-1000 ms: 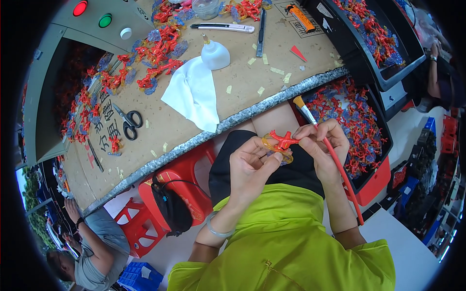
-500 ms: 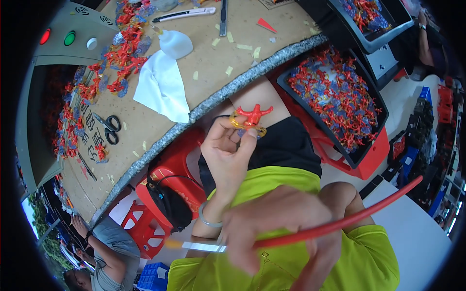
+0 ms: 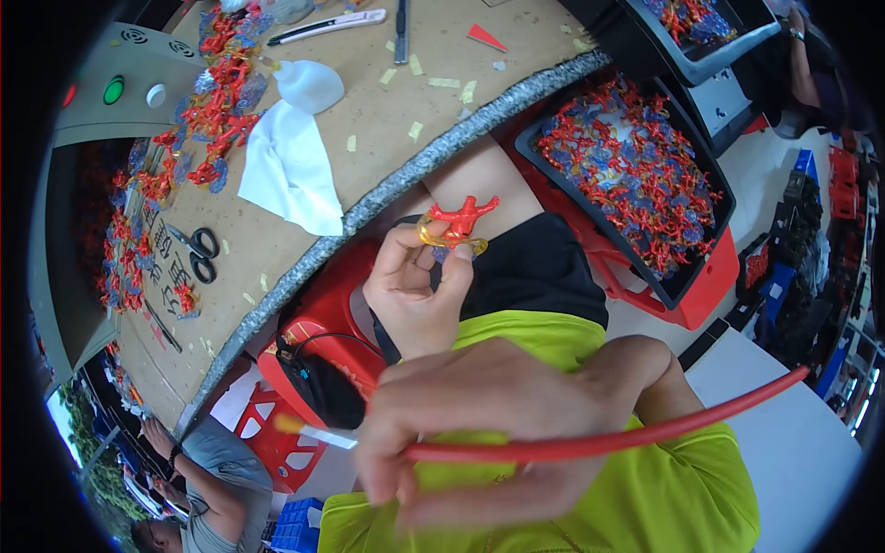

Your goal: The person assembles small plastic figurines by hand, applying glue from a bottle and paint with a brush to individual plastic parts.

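Between the thumb and fingers of my left hand (image 3: 419,286) is a small red figurine (image 3: 468,217) with spread arms, a clear yellow band around it and a bluish clear base. It is held upright over my lap. My right hand (image 3: 489,424), smeared by motion, is closed around what looks like a brush (image 3: 590,444). The brush has a long red handle, a silvery band and an orange-yellow tip. Its tip points left, below my left hand and apart from the figurine, while the handle reaches far to the right.
On the table (image 3: 387,120) lie a white cloth (image 3: 293,170), a white bottle (image 3: 309,86), black scissors (image 3: 204,253), a cutter knife (image 3: 327,27) and piles of figurines (image 3: 217,115). A black tray (image 3: 636,175) full of figurines stands at right. A co-worker (image 3: 217,479) sits at lower left.
My right hand has moved up and left with the brush, nearer to my left hand. My left hand and the figurine have shifted slightly left in the view, as has the table.
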The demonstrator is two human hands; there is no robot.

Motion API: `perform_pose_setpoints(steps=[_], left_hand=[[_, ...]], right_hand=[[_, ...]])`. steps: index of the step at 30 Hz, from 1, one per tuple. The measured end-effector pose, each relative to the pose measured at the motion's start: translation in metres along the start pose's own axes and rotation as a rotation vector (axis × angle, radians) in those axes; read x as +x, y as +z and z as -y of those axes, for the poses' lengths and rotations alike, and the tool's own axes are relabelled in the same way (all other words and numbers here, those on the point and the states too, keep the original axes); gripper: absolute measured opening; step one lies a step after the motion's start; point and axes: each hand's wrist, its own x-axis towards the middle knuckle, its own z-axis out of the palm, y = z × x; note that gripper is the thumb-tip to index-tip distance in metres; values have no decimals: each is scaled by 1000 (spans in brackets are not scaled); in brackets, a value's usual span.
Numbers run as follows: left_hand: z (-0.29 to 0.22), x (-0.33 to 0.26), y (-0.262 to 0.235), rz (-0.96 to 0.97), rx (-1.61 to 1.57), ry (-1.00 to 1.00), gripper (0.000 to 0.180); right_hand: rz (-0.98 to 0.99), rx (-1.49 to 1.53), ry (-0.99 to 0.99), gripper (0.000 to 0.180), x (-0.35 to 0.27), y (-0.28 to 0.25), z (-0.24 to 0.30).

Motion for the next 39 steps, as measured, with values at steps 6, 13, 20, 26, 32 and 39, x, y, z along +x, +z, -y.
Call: perform_pose_setpoints(steps=[6, 13, 20, 26, 32, 39], left_hand=[[3, 4, -8, 11, 110, 186, 21], [4, 5, -4, -50, 492, 426, 19], [5, 6, -5, -70, 491, 488, 22], [-1, 0, 3, -9, 154, 146, 15], [-9, -1, -8, 149, -110, -232, 12], [-5, 2, -7, 161, -127, -214, 14]], right_hand=[[-557, -854, -175, 21, -40, -59, -13], [-654, -851, -289, 18, -44, -65, -39], [-687, -986, -261, 9, -44, -67, -35], [-667, -1037, -308, 7, -38, -71, -34], [-804, -760, -159, 10, -33, -81, -29], [-800, -379, -60, 16, -34, -78, -55]])
